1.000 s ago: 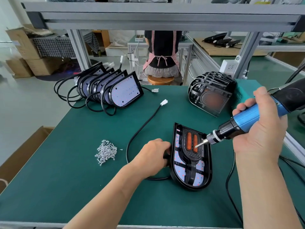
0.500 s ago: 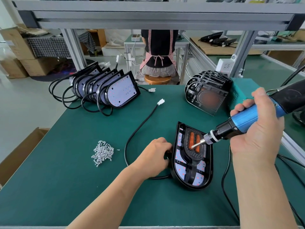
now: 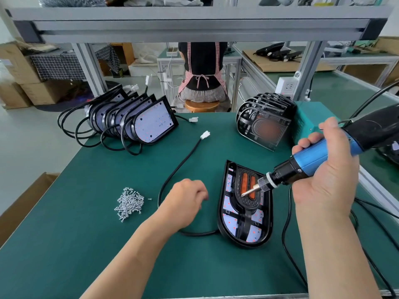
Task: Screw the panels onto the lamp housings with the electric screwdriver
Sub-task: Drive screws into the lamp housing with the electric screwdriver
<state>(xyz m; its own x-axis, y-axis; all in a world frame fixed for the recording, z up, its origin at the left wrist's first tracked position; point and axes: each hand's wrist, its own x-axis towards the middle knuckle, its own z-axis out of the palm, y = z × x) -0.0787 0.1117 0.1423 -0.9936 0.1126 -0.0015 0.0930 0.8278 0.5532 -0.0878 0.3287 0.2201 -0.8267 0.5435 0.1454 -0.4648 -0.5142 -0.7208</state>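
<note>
An assembly workshop: green-matted bench (image 3: pixel 86 244), aluminium frame (image 3: pixel 194 24), lamp housings (image 3: pixel 151 124) (cartons (image 3: pixel 19 67) behind).

electric screwdriver (image 3: pixel 311 157): 1 | hands (image 3: pixel 185 200) (image 3: pixel 323 184): 2 | flat lamp housing (image 3: pixel 248 235): 1 | screw pile (image 3: pixel 129 203): 1 | panel stack (image 3: pixel 265 128): 1 | housing row (image 3: pixel 149 123): 1

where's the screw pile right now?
Head view: the screw pile lies on the green mat, left of centre, just left of the left hand and nearer the person than the row of housings.
</note>
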